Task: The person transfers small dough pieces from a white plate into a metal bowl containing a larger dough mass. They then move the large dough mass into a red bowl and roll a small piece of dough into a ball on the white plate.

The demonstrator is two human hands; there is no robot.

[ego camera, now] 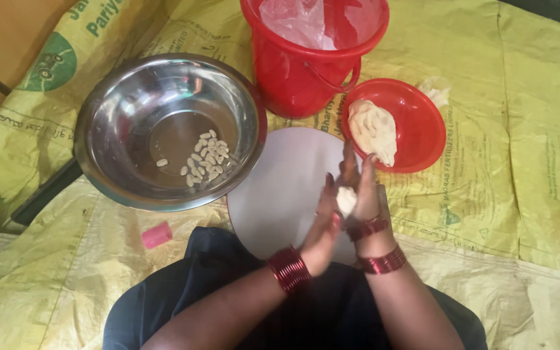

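A small lump of white dough [346, 199] is pressed between my two palms above the round white board [273, 188]. My left hand [322, 223] is cupped against it from the left, and my right hand [365, 194] closes on it from the right. Red bangles ring both wrists. Just beyond my fingertips, a red plate [422, 126] holds a bigger mound of white dough [372, 129].
A steel bowl [118, 116] at the left holds several small pale dough pieces [205, 159]. A red bucket [306, 71] with a plastic bag inside stands at the top. A small pink cylinder [156, 235] lies on the yellow woven sheet [520, 162] covering the floor.
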